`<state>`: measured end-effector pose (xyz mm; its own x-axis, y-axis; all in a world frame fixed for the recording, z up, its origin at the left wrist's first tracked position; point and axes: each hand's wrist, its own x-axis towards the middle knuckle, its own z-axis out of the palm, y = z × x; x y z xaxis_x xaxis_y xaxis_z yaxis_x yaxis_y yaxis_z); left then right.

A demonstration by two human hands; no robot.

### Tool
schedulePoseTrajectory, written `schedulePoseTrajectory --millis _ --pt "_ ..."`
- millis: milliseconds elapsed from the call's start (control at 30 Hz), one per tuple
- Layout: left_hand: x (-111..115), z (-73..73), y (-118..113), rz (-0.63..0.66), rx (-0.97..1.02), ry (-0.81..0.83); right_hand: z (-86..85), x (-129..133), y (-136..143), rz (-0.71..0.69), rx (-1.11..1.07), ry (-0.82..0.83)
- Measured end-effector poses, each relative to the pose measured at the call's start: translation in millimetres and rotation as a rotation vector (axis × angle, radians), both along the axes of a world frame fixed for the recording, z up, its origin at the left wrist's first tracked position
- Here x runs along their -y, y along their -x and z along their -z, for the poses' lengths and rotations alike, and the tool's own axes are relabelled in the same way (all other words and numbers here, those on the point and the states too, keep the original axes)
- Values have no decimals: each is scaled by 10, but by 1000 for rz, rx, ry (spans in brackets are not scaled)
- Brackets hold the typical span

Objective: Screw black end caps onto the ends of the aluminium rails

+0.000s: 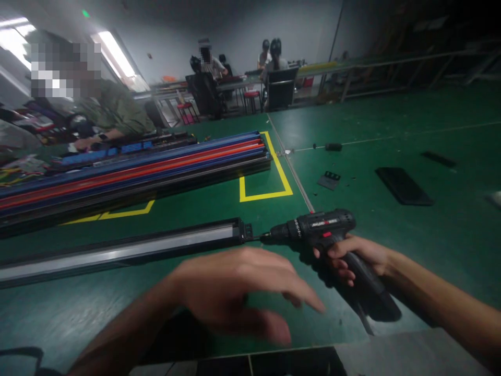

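My right hand (354,258) is wrapped round the handle of a black cordless drill (323,224) with a red switch. The drill lies level, and its bit points left at the end cap (246,231) of a long black bar with a pale strip (156,248). The bit tip is at or very near the cap; I cannot tell whether it sits in a screw. Nearer to me, my left hand (242,287) hovers in front of the bar's end, fingers stretched and thumb apart, with nothing in it.
Behind the bar lies a stack of long blue, red and black profiles (195,162). Yellow tape (266,197) marks the green table. A dark phone-like slab (405,186), small black parts (331,179) and a black cylinder (333,147) lie right. A co-worker (117,107) sits across at the left.
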<state>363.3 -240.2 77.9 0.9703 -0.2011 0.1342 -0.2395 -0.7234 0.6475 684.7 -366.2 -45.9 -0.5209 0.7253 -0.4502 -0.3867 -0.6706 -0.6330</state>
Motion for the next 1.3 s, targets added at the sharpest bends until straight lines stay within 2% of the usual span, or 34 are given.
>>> schedulePoseTrajectory --millis 67,133,167,233,333,400,500,600,700,800,1033,1167,1300 --pt "-360 34 7 -204 -87 -22 15 -7 -12 -3 -13 -8" --pt "-727 157 57 -460 -90 -93 31 -15 -24 -6 -37 -25" --pt "-889 246 87 -522 -108 -93 37 -19 -29 -8 -48 -29" --pt "-1135 448 138 -490 -183 -29 40 -27 -38 -13 -66 -25" --pt "-1311 720 160 -442 -229 95 24 -33 -50 -14 -75 -7" --pt "-1347 834 149 -410 -236 154 13 -35 -59 -11 -71 0" --pt "-1364 901 131 -374 -238 238 15 -44 -75 -13 -77 6" --pt "-1370 910 121 -369 -242 275 34 -64 -90 -27 -91 2" --pt "-1372 922 110 -383 -233 214 28 -88 -95 -39 -95 -16" --pt "-1375 945 95 -380 -211 169 -29 -114 -91 -42 -82 -15" --pt "-1377 939 84 -360 -211 198 -177 -281 -175 -109 -6 -42" --pt "-1380 936 87 -369 -229 220 -175 -454 -296 -191 11 -56" --pt "-1377 946 91 -392 -251 242 -137 -522 -335 -206 -2 -61"
